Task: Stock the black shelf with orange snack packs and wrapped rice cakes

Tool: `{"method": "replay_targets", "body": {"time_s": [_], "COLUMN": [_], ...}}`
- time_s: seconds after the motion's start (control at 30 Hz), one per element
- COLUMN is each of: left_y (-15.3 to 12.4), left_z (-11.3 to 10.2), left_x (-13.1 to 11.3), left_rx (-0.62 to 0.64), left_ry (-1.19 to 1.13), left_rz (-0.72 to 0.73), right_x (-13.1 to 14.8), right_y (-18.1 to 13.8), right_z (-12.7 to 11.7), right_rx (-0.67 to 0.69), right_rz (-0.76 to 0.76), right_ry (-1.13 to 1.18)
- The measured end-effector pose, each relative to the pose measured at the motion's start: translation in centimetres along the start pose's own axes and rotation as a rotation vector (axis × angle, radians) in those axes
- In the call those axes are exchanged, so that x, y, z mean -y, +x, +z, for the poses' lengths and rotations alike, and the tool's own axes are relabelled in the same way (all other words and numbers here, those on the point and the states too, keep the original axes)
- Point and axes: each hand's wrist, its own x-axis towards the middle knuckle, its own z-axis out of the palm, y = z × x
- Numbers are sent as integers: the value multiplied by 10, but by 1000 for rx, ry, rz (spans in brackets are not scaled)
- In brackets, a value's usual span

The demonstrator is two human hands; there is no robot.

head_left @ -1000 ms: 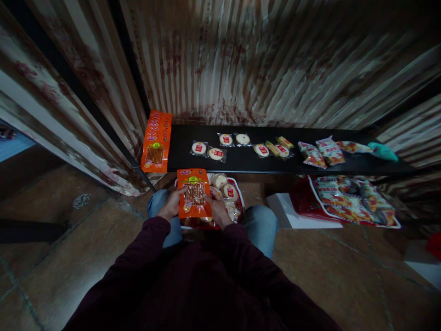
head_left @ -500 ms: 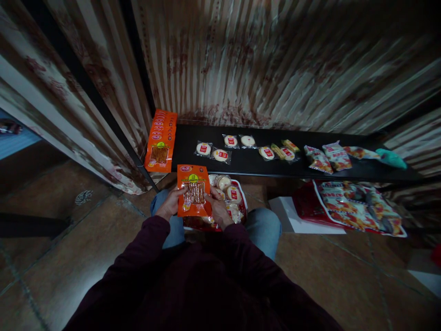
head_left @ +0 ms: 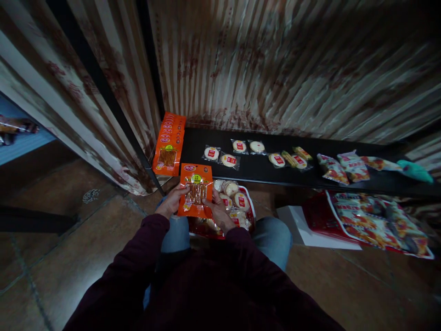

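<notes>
I hold an orange snack packet (head_left: pixel 195 189) with a clear window, above my lap. My left hand (head_left: pixel 170 202) grips its left edge and my right hand (head_left: pixel 218 210) grips its lower right edge; both are closed on it. Under the packet, between my knees, a red tray (head_left: pixel 249 198) holds several round white wrapped cakes (head_left: pixel 234 197). A row of matching orange packets (head_left: pixel 168 145) lies overlapped at the left end of a low black shelf (head_left: pixel 262 168), just ahead of my hands.
The shelf also carries round wrapped cakes (head_left: pixel 227 154), yellow bars (head_left: pixel 292 158), red-and-white snack bags (head_left: pixel 342 168) and a teal item (head_left: pixel 415 170). A large printed bag (head_left: pixel 375 220) on a white board lies on the tiled floor at right. Corrugated metal wall behind.
The orange packet and both hands have moved slightly forward and left, toward the shelf's row of orange packets. My view has shifted left, so everything sits further right in the picture.
</notes>
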Motion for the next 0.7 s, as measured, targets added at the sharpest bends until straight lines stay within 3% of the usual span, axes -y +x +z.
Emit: {"method": "replay_targets", "body": {"time_s": [0.5,0.7], "left_y": [17,23], "left_z": [-21,-27], "left_x": [-43,-64], "left_rx": [-114,-116], "left_ry": [95,113], "left_rz": [176,240], "right_x": [1,4], "right_y": [46,68], "right_z": [42,60], "right_rx": [42,-18], "right_rz": [-59,-56], "right_ry": [0,80]}}
